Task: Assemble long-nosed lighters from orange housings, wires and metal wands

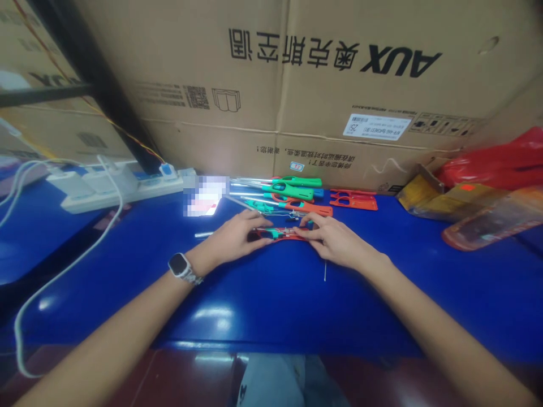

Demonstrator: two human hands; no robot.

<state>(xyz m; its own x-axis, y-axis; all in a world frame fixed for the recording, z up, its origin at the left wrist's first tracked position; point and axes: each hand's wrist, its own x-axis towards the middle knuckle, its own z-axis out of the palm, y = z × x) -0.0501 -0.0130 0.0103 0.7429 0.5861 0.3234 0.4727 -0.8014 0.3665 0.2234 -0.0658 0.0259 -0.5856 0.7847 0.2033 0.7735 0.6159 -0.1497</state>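
An opened orange-red stick lighter [292,236] lies low over the blue table, its teal trigger and inner parts showing and its metal tube pointing left. My left hand [237,234] pinches its left part between thumb and fingers. At the handle end, my right hand [335,237] has its thumb and fingers closed on the casing and the small parts inside. Just behind, green stick lighters [297,192] and an orange stick lighter [318,209] lie in a pile. Loose teal pieces and thin wires lie close to them. A thin rod [325,271] sticks out below my right hand.
Orange casing halves [356,199] lie behind right. A lit phone [207,198] and a white power strip [156,183] with cables are at left. A large cardboard box [254,124] stands at the back. Red and orange bags [496,169] sit at right.
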